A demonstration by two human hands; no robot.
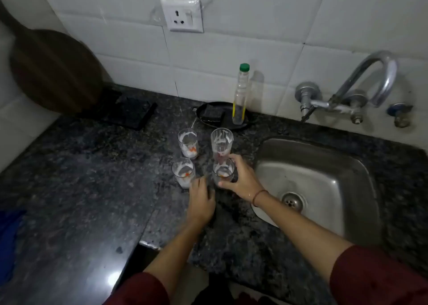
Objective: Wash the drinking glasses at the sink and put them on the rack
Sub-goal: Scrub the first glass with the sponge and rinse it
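Gripping a short glass (223,171) smeared with white residue and orange flecks, the right hand (240,179) wraps its fingers around it on the granite counter (92,177) beside the sink (324,177); the left hand (201,200) rests with fingers loosely together nearby.

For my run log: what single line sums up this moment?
stage: pickup | right hand: gripping near glass | left hand: on counter | dirty glasses: four | sink: no glasses
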